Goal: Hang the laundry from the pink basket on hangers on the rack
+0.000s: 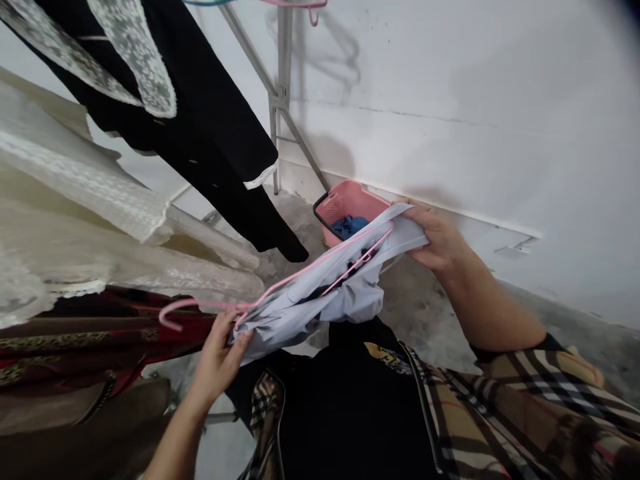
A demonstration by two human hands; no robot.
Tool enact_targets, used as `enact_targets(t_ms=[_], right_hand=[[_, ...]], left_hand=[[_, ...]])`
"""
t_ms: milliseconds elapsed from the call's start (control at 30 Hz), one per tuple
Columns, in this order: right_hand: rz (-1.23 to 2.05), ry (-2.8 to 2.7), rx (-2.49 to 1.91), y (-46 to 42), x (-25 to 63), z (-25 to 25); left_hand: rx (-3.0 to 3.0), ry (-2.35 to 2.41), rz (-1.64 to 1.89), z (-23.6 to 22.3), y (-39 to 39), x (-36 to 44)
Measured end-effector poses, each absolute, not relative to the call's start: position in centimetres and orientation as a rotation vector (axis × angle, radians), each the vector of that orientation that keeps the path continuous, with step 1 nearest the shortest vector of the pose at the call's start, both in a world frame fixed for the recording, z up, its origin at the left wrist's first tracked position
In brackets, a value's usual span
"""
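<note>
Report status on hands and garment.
Left hand on pink hanger and grey garment. Right hand gripping garment's far edge. Pink basket beyond, not blocking.

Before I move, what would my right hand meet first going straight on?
Your right hand would probably meet the pale grey garment it holds; the pink plastic basket seems beyond, depth unclear.

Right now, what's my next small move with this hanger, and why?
Probably, your right hand should ease the pale garment over the pink hanger's far end: that end shows in the opening, short of your right grip, while your left hand holds near the hook.
</note>
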State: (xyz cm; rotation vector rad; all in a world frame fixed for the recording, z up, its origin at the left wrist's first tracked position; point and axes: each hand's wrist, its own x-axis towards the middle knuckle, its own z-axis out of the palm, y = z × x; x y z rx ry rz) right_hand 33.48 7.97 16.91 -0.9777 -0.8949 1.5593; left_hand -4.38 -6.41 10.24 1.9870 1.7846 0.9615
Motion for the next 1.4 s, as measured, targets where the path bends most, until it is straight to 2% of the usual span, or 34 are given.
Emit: enact_targets(t_ms=[167,333,433,567,700,767,900,967,1033,1133,1233,1333,1400], right_hand=[[1.632,-0.782,-0.981,7.7,32.5,17.3],[1.634,-0.690,-1.022,8.3,32.9,17.0],[1.579,-0.649,-1.069,8.7,33.1,16.5],[1.564,-0.674,-1.076,8.7,32.6,16.7],[1.587,-0.839,-1.014,6.8,31.9,18.1],[1.668,-1.064,-0.879,5.2,32.0,19.1],[1.813,-2.115,-0.220,3.1,33.3,21.1],[1.653,-2.532,-0.111,3.5,33.9,21.6],[1.352,-2.610,-0.446,4.6,34.3,21.7],[0.708,-2.303,-0.944,6.8,33.9,21.6],[0.227,-2.052,-0.932,8.5,32.1,22.0],[0.078,-2.172,-0.824,9.5,29.6,22.9],[0.162,-2.326,-0.790,9.8,28.2,23.3]], left_hand=[[1.988,1.681,1.288,9.6,-7.6,-1.3],[2.159,1.606,1.322,10.8,-8.2,-2.3],[2.193,1.580,1.170,11.1,-8.3,-2.8],[2.240,1.532,0.800,10.2,-8.1,-2.2],[2.282,1.855,0.532,9.3,-6.6,-1.5],[2.252,2.110,0.675,9.9,-5.4,-1.7],[2.051,2.267,1.369,13.5,-3.5,-3.3],[2.003,2.204,1.660,15.8,-3.1,-4.1],[2.041,2.161,1.795,17.9,-3.1,-4.9],[2.175,2.110,1.853,20.7,-3.2,-5.6],[2.286,2.001,1.791,23.2,-3.0,-5.8],[2.383,1.860,1.668,25.2,-2.6,-5.4],[2.447,1.803,1.608,26.1,-2.4,-5.0]])
